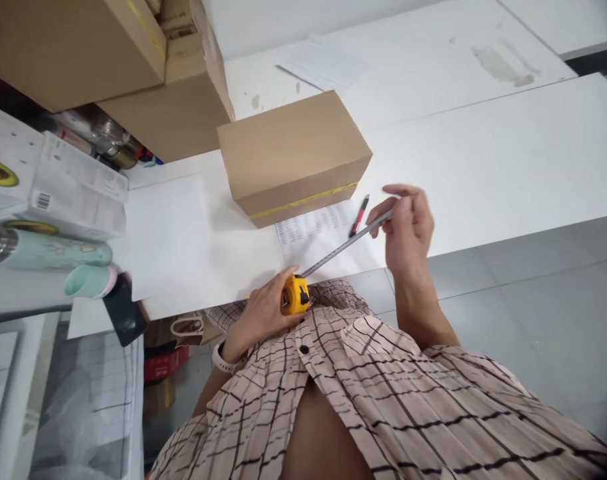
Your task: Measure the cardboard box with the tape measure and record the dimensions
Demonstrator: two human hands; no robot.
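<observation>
My left hand (267, 305) is closed around the yellow case of a tape measure (297, 295), close to my body at the table's front edge. Its grey blade (341, 248) is drawn out up to the right, where my right hand (408, 223) pinches the far end between thumb and fingers. Behind the blade a closed cardboard box (293, 150) with a strip of yellow tape sits on the white table. A printed sheet (316, 233) lies partly under the box. Just left of my right hand is a red and black pen (359, 215).
Big cardboard boxes (168, 100) are stacked at the back left. White sheets (168, 233) lie on the table's left part. Beyond them are a mint-green bottle (58, 250), a mint cup (88, 281) and a dark phone (124, 310). Another paper (321, 63) lies behind the box.
</observation>
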